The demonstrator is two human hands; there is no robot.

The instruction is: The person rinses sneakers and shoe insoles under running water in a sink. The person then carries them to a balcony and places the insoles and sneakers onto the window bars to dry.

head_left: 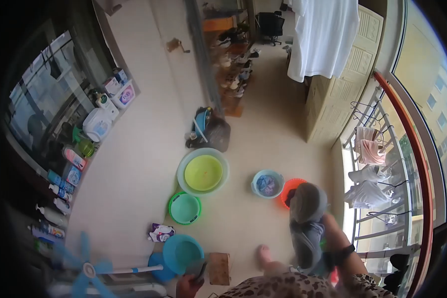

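Observation:
At the bottom, left of centre, my left hand [187, 287] is closed around a dark, flat phone [198, 269]. My right hand [331, 226], on the arm with a black wristband, holds up a grey garment [307, 243], which is bunched and blurred; the cloth hides most of the fingers. Just beyond the garment is a red basin [292, 190] with dark cloth in it, partly covered. Next to that, a pale blue basin [281, 183] holds blue-purple cloth.
On the left floor stand a large basin with a yellow-green one inside [203, 173], a green basin [185, 208], a blue basin [183, 251] and a fan [88, 269]. Bottles line a left ledge. Clothes hang on the right rack [409, 198]; a white shirt [325, 39] hangs ahead.

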